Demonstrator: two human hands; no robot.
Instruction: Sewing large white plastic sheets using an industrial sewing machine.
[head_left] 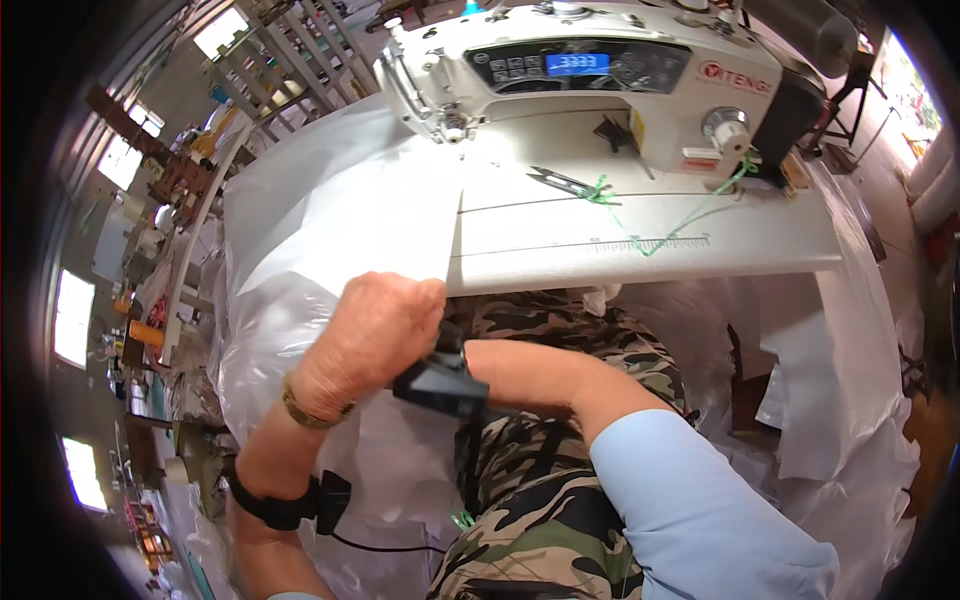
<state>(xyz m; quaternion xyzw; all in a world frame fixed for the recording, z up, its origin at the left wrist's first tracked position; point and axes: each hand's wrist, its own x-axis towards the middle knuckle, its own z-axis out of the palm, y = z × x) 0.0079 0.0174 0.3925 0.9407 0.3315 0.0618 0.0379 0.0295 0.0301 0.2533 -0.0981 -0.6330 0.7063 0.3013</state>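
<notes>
Firstly: left hand [385,322], clenched on the edge of a white sheet [375,220], before a sewing machine [600,75]. Right hand: hidden, grip cannot be told.

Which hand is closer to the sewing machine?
Left hand, apparently: at the white sheet, in front of the sewing machine; the right hand is hidden, its forearm farther back.
</notes>
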